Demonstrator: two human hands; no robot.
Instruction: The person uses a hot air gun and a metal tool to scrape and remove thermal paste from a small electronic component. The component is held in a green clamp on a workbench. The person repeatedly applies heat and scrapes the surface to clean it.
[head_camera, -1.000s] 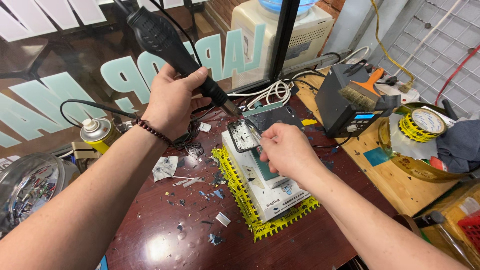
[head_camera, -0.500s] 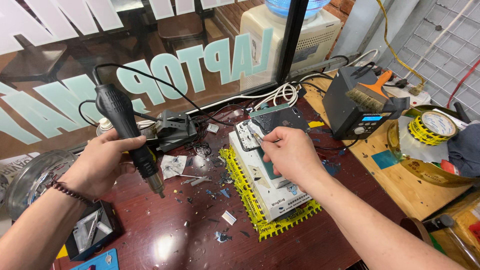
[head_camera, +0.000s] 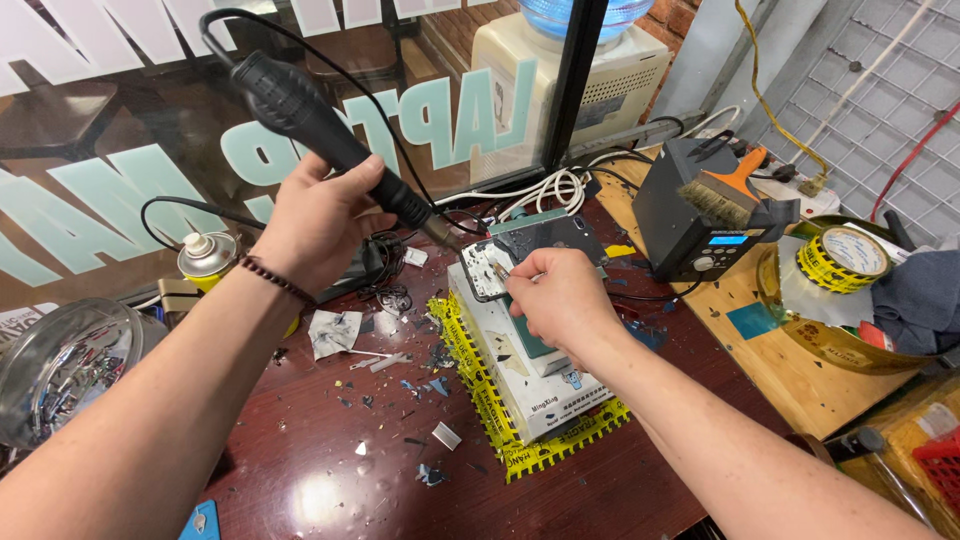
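Gripping a black hot-air gun (head_camera: 320, 125) by its handle, the left hand (head_camera: 318, 222) aims its nozzle toward 4 o'clock at a small board (head_camera: 487, 268). At 3 o'clock, the right hand (head_camera: 560, 298) pinches tweezers (head_camera: 497, 268) on that board, atop a white box (head_camera: 525, 370).

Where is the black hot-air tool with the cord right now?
In the head view, upper left of centre: the left hand grips the black hot-air tool, nozzle angled down toward the small circuit board by the right hand.

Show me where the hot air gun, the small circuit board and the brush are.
hot air gun (head_camera: 330, 135), head view, black handle.
small circuit board (head_camera: 483, 270), head view, its face.
brush (head_camera: 722, 193), head view, bristle block.
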